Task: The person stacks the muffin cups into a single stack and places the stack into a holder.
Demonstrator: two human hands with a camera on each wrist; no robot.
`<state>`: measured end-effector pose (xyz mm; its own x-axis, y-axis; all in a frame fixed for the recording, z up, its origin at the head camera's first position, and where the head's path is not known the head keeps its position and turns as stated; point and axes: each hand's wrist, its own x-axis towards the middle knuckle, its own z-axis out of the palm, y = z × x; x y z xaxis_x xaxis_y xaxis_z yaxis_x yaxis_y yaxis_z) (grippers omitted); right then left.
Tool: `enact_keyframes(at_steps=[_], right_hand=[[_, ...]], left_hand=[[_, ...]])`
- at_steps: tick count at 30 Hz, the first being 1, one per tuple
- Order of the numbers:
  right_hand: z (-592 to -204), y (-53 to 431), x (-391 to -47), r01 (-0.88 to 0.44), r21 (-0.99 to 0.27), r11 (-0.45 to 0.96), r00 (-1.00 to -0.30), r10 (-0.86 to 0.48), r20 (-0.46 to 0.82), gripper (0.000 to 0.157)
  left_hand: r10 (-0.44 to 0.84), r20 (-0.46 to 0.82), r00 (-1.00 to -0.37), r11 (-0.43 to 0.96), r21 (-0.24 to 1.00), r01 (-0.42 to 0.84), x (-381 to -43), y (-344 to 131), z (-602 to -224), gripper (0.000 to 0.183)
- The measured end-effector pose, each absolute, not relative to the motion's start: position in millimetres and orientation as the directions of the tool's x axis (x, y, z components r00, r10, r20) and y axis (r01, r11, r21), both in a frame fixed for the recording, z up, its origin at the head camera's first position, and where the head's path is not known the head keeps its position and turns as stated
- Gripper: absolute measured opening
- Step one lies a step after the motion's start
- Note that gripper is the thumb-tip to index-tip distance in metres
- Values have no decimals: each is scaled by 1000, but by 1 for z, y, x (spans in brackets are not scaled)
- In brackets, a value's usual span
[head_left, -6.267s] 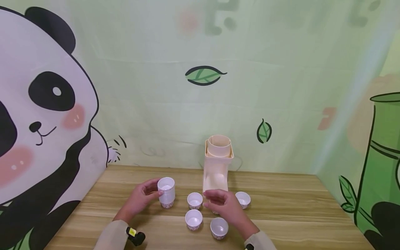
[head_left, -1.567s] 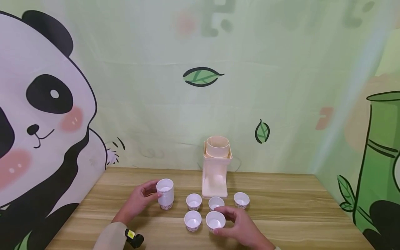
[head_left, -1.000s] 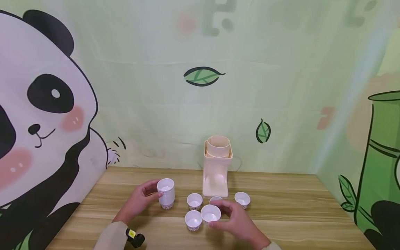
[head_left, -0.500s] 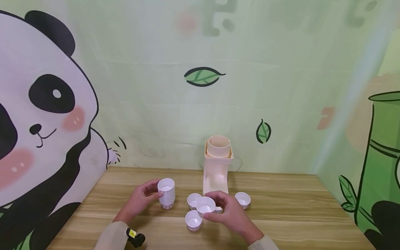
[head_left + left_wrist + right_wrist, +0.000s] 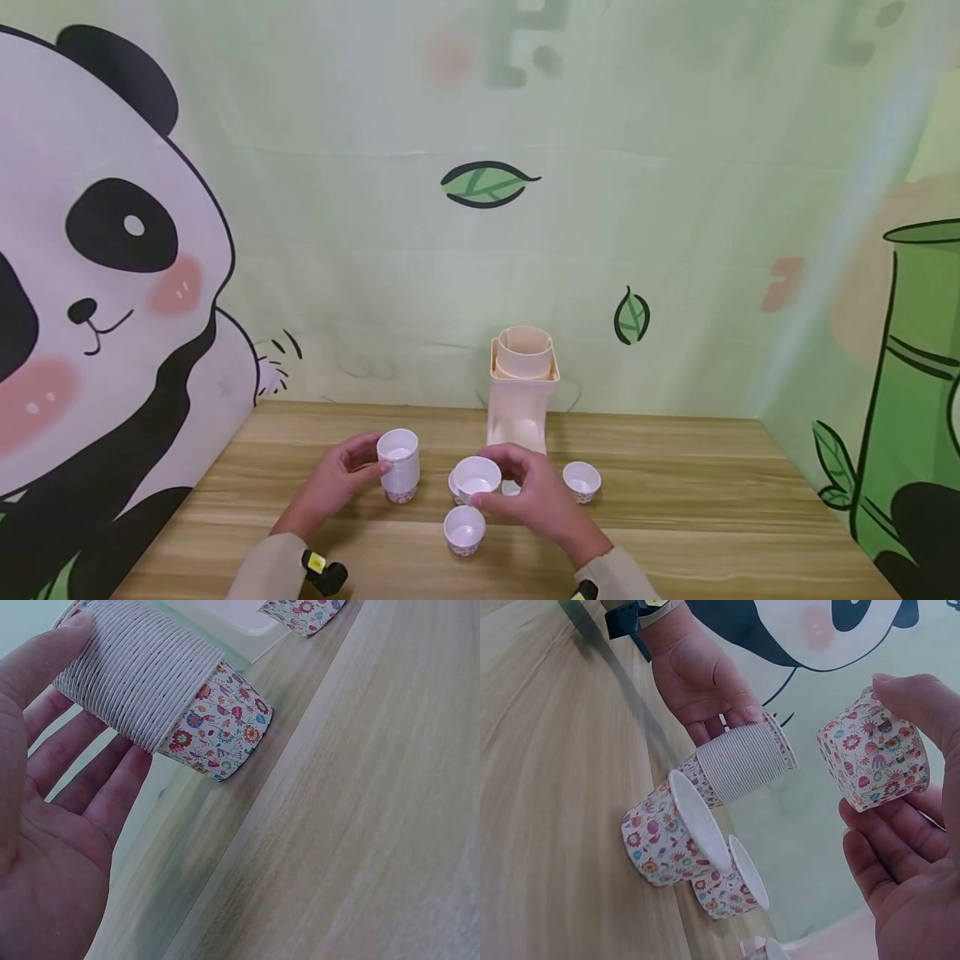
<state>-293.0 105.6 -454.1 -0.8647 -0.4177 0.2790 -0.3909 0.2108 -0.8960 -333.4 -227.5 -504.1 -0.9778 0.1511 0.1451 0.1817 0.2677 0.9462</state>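
At the left of the table my left hand (image 5: 337, 479) grips a stack of nested paper cups (image 5: 399, 467), which stands upright. The left wrist view shows the stack's closely packed rims (image 5: 142, 667) and the floral lowest cup (image 5: 225, 724). My right hand (image 5: 536, 492) pinches a single white paper cup (image 5: 477, 477) between thumb and fingers, mouth up. In the right wrist view this floral cup (image 5: 877, 754) is held off the table, apart from the stack (image 5: 746, 759). Behind it a standing cup (image 5: 454, 485) is partly covered. My right hand mostly hides another cup (image 5: 511, 487).
One paper cup (image 5: 464, 530) stands in front of the held cup, another (image 5: 582, 482) to the right of my right hand. A pale pink holder (image 5: 525, 392) with a round tube on top stands behind the cups. A printed cloth backdrop (image 5: 360, 250) rises behind the wooden table (image 5: 697, 517).
My right hand took the front-right cup, lifted it, and carried it left and away from me, nearer the stack. My left hand has kept its grip on the stack.
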Motion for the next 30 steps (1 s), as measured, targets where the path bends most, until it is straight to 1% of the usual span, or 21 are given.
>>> enact_keyframes(at_steps=[5,12,18,24,30], right_hand=[[-450,96,-298,-390,-893,224,-869,-411,276,51],[-446,82,-309,-375,-913,162,-866,-413,283,50],[-444,66,-319,-375,-917,135,-869,-395,298,48],[-439,50,-325,-391,-911,132,-862,-398,313,46],[-438,38,-332,-407,-903,140,-857,-401,324,47]], left_hand=[[157,156,-975,258,947,193,-333,-228,-506,56],[164,169,-972,260,943,208,-333,-229,-507,57],[165,166,-972,268,941,207,-334,-229,-507,57],[167,166,-972,269,941,207,-334,-229,-507,58],[163,149,-975,286,939,191,-334,-229,-506,58]])
